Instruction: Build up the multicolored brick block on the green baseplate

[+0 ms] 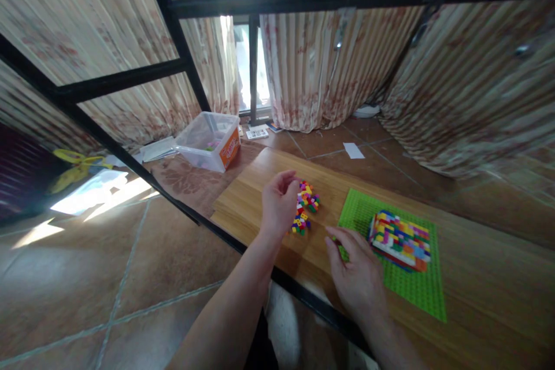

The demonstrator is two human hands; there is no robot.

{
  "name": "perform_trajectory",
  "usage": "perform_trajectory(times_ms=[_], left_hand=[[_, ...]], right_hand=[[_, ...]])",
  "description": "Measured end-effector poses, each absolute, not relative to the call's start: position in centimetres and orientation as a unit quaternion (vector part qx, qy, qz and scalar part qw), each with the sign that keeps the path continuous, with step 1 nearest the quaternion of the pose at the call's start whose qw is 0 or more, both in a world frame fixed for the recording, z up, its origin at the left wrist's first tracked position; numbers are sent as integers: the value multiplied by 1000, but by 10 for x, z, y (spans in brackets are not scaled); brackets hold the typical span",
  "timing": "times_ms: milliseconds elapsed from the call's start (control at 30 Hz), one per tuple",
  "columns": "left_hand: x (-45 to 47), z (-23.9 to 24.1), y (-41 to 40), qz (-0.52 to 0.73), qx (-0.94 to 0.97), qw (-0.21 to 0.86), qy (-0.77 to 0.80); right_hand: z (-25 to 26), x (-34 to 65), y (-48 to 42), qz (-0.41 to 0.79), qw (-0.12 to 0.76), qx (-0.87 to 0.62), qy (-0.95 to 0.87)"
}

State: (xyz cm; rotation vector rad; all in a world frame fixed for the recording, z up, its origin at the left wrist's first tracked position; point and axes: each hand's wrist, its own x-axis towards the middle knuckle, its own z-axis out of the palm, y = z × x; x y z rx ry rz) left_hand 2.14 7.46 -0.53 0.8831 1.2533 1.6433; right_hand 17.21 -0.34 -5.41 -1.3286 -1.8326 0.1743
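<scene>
Your left hand (281,203) is at the loose toy bricks (309,201), which lie just to its right; its thumb and fingers are curled, and whether they grip a brick cannot be told. Your right hand (358,272) is half-closed over the near left part of the green studded baseplate (416,290); green shows inside its curl, but whether that is a held brick or the plate cannot be told. The stacked brick block (401,241) sits on the plate, right of your right hand.

For best results, pick single bricks by their sides, studs up, and keep your right wrist clear of the block.

Count: two hands, one baseplate, one block, one clear plastic bin (197,156) beyond your left hand. Individual loose bricks are too small to count.
</scene>
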Motion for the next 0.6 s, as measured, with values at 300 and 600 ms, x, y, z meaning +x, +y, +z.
perform_trajectory(times_ms=[300, 600], left_hand=[[-36, 6, 72, 725, 166, 469, 477], [-61, 12, 71, 737, 37, 536, 409]], right_hand=[[-58, 114, 10, 24, 360, -567, -741], [-72, 57, 19, 2, 263, -552, -792]])
